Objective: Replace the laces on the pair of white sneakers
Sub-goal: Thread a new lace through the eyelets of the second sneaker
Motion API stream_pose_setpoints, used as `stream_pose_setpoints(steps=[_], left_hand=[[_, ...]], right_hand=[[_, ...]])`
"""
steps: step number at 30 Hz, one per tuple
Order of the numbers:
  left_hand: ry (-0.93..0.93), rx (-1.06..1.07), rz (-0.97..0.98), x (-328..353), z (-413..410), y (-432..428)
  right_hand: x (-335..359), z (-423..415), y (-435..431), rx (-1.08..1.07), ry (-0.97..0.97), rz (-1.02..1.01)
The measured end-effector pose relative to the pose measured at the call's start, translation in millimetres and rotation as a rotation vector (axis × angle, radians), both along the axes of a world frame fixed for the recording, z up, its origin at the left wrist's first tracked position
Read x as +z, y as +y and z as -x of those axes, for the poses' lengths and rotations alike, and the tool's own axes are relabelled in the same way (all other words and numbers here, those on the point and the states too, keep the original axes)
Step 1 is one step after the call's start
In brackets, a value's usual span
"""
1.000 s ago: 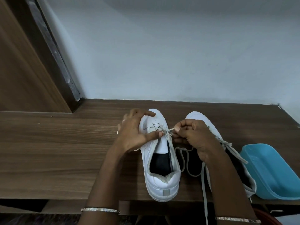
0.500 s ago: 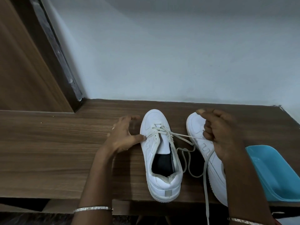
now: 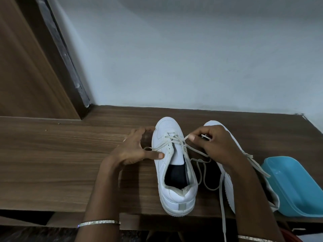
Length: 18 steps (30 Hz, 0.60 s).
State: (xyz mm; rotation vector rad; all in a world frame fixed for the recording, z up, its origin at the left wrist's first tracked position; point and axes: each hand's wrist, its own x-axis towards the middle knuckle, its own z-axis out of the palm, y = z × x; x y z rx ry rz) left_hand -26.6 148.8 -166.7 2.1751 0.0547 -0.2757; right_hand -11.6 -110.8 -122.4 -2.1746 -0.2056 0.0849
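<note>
I note the right hand (image 3: 212,145) has returned from its outward pull, its grip clamped on the lace (image 3: 196,150) tip at the left sneaker (image 3: 174,194), frame centre. The left hand (image 3: 134,151), fingers apart, braces that sneaker on the bench (image 3: 52,163).

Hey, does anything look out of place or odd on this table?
Only the lace: its loose length loops between the left sneaker and right sneaker and hangs off the table's front edge, where it could snag. Nothing looks spilled or damaged.
</note>
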Motion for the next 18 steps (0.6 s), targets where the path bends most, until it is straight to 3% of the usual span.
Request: stream_pose_setpoints(steps=[4,8,10,14,16,18], left_hand=[[-0.039,-0.078,0.075,9.8,2.5,-8.7],[-0.012,-0.213,-0.016,17.7,4.6,-25.2],[0.018,-0.235,-0.065,17.6,4.9,-29.5],[0.031,-0.228,-0.076,16.3,4.6,-28.4],[0.034,-0.224,-0.071,15.3,4.6,-28.3],[0.036,-0.221,-0.06,15.2,5.1,-29.5]], right_hand=[[3.3,-0.7,1.4,-0.043,0.098,-0.472],[14.1,-1.0,0.2,-0.103,0.279,-1.085],[16.0,-2.0,-6.7,-0.102,0.348,-1.254],[17.2,-3.3,-26.8,-0.109,0.371,-1.259],[17.6,-2.0,-34.3,-0.114,0.356,-1.113],[20.4,1.4,-32.8,-0.089,0.316,-0.841]])
